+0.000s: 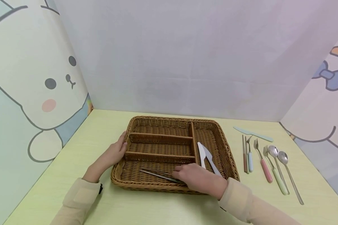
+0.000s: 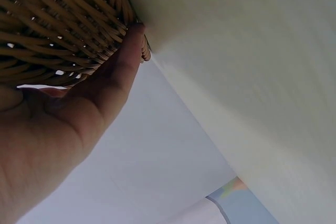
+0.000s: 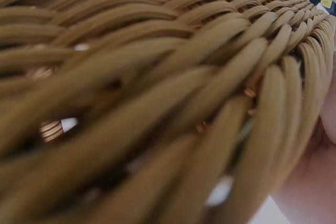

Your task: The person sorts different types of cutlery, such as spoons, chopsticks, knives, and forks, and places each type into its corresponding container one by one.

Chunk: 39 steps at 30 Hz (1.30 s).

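The left hand [image 1: 114,154] is bracing the wicker tray [image 1: 228,150] at nine o'clock, fingers relaxed. The right hand [image 1: 198,179] is laying metal chopsticks [image 1: 157,174] in the six o'clock compartment, pinching them; letting go cleanly seems next

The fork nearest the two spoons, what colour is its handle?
Light green; the fork shows best in the head view.

the woven basket [image 1: 228,153] is golden brown wicker, and the bench [image 1: 107,125] under it pale yellow-green. two white knives [image 1: 207,155] lie inside. outside, a mint knife [image 1: 253,133], then handles of brown [image 1: 244,159], pale blue [image 1: 250,161], pink [image 1: 266,170] and light green [image 1: 280,184], plus two silver spoons [image 1: 281,162]. both sleeves [image 1: 79,197] are beige.
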Available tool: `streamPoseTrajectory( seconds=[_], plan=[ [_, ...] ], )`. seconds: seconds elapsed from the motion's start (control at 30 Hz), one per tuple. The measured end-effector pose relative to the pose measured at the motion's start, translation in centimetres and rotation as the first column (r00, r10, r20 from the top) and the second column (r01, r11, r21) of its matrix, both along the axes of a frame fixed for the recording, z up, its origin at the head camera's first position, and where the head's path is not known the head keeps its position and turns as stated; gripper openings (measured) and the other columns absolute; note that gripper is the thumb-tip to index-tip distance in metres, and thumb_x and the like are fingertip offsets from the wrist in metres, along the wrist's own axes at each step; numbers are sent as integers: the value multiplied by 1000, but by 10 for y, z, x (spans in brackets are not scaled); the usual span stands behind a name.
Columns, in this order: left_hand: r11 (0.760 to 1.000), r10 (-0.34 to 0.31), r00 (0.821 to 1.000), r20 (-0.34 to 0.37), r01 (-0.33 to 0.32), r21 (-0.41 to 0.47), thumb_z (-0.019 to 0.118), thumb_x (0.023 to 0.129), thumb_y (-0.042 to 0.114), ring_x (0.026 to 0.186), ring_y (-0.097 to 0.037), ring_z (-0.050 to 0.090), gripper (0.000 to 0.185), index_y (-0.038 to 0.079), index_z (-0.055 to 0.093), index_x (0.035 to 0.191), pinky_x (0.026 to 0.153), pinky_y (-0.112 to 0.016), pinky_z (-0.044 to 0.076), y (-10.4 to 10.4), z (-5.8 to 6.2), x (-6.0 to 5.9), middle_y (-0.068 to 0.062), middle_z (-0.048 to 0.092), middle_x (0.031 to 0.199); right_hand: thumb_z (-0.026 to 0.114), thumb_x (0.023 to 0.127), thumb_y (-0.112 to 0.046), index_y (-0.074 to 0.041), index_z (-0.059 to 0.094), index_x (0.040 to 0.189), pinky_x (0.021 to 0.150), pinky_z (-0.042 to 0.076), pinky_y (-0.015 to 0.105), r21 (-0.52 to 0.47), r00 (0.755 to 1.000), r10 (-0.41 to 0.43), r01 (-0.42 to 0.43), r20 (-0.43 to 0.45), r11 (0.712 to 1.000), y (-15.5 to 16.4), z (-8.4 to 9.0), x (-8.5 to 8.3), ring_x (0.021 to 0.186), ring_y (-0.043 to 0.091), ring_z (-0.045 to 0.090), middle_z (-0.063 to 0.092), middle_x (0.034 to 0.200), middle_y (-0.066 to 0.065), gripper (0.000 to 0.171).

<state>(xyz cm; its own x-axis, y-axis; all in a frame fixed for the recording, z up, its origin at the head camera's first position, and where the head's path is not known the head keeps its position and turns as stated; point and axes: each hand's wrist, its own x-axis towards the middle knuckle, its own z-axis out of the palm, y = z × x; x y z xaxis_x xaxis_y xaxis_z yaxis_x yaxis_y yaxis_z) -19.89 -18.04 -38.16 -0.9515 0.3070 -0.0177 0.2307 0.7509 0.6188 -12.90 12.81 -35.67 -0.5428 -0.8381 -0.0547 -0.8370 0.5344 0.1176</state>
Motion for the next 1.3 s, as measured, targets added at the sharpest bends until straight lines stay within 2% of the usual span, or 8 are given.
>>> streamPoseTrajectory(
  seconds=[0.17, 0.27, 0.43, 0.6, 0.87, 1.13, 1.2, 1.3],
  plan=[
    [1000, 7, 1000, 3, -7, 5, 28, 100, 12, 41, -11, 26, 56, -6, -2, 145, 44, -30, 33, 0, -1, -1, 1, 33, 52, 59, 82, 9, -14, 67, 101, 60, 48, 15, -29, 988, -58, 62, 146, 998, 0, 1, -2, 79, 9, 63, 65, 98, -1, 31],
    [1000, 5, 1000, 2, -5, 6, 28, 101, 13, 40, -11, 26, 56, -5, -2, 145, 44, -29, 33, 0, -2, -1, 1, 33, 52, 60, 82, 9, -14, 67, 103, 67, 50, 16, -34, 977, -84, 93, 196, 995, -1, 3, -2, 86, 10, 64, 65, 102, -1, 32],
    [1000, -3, 1000, 2, 3, 9, 27, 101, 15, 40, -10, 26, 56, -4, -3, 145, 44, -29, 34, -1, -3, -2, 2, 33, 51, 60, 81, 10, -12, 68, 96, 65, 50, 16, -19, 966, -118, 126, 228, 992, -1, 4, -2, 82, 9, 63, 65, 92, -3, 28],
    [1000, -6, 1000, 5, 6, 20, 27, 101, 14, 40, -11, 26, 57, -5, -3, 145, 44, -30, 34, -1, -3, -3, 2, 32, 51, 61, 81, 9, -13, 68, 92, 59, 47, 15, 4, 973, -118, 120, 200, 993, 0, 4, -2, 74, 8, 62, 64, 87, -4, 26],
    [1000, -6, 1000, 3, 6, 7, 27, 101, 14, 40, -10, 26, 57, -4, -4, 145, 44, -29, 35, -1, -6, -4, 2, 33, 51, 62, 80, 8, -15, 68, 98, 59, 48, 17, 15, 990, -80, 79, 119, 997, 5, 5, -2, 69, 8, 61, 66, 92, -4, 29],
    [1000, -5, 1000, -1, 5, 9, 26, 101, 14, 40, -11, 26, 57, -4, -4, 145, 44, -30, 34, -1, -6, -3, 2, 33, 51, 61, 82, -1, -13, 65, 87, 51, 39, 15, -66, 997, -50, 54, 60, 996, 14, 15, -2, 60, 3, 50, 58, 75, -6, 14],
    [1000, -1, 1000, -3, 1, 7, 27, 101, 14, 39, -11, 26, 57, -4, -4, 145, 43, -30, 34, -1, -6, -3, 2, 34, 50, 61, 82, -2, -14, 63, 82, 50, 35, 15, -92, 997, -58, 63, 51, 994, 17, 20, -2, 58, 2, 43, 53, 71, -7, 13],
    [1000, -2, 1000, -4, 2, 7, 27, 100, 13, 39, -10, 26, 57, -5, -4, 145, 43, -30, 34, -1, -6, -3, 2, 34, 50, 60, 84, -3, -14, 60, 78, 51, 33, 15, -143, 997, -78, 81, 24, 986, 23, 28, -3, 57, 2, 39, 50, 69, -8, 12]
  ],
)
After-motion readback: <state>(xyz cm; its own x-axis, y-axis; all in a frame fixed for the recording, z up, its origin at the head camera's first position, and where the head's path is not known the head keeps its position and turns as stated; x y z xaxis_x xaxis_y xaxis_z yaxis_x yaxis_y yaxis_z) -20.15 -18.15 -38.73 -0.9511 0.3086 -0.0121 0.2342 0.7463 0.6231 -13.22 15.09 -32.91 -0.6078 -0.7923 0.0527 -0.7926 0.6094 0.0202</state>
